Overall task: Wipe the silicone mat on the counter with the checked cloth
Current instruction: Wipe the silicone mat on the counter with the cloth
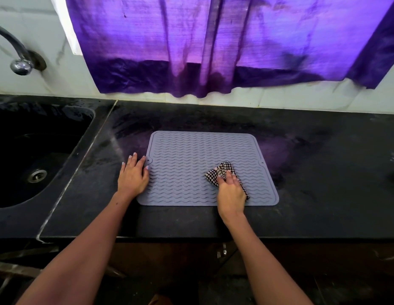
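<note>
A grey silicone mat [202, 164] with wavy lines lies flat in the middle of the black counter [312, 172]. The right hand [230, 190] holds the bunched checked cloth [222, 170] with curled fingers and presses it on the mat, near the mat's 4 o'clock part. The left hand [133, 175] lies flat with straight fingers on the mat's edge at 9 o'clock, holding nothing. A dark sink [26, 150] sits at the counter's 9 o'clock. A purple curtain [213, 45] hangs at 12 o'clock.
</note>
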`<state>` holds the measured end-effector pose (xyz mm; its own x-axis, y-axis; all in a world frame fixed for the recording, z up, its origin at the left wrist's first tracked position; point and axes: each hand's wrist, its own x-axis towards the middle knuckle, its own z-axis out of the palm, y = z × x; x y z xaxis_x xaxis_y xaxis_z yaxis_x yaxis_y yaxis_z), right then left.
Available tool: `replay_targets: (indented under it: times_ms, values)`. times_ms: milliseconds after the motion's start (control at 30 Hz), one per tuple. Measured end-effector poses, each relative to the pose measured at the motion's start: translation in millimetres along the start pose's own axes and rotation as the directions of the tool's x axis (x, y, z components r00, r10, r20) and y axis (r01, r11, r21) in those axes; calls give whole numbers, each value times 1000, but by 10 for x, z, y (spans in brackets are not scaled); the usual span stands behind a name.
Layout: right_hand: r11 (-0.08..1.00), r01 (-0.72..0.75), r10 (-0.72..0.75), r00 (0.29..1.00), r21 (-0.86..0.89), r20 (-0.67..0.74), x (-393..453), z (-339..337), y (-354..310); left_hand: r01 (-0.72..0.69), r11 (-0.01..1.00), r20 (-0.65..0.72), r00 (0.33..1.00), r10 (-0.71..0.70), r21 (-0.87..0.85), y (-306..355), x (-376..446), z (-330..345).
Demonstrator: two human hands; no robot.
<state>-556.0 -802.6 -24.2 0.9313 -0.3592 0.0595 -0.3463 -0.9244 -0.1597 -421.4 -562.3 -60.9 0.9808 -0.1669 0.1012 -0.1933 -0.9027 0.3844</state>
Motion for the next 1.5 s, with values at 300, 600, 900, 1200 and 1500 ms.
replay_targets:
  times_ms: [300,600,900,1200,1500]
  values:
    - [846,-296,335,942,444,-11,225,-306,157,-5,998,-8,1000,5,61,10,-63,62]
    - [981,-166,170,985,102,-37,210,104,349,-5,997,-19,1000,7,77,-7,-57,101]
    - [966,-197,198,980,167,13,348,-39,398,-14,996,-8,1000,15,91,-25,-59,92]
    - [864,-367,436,888,345,-145,284,-270,625,-18,997,-17,1000,19,68,-14,-56,91]
    - [944,-328,327,945,43,19,176,-60,683,-20,996,-5,1000,20,92,-29,-48,105]
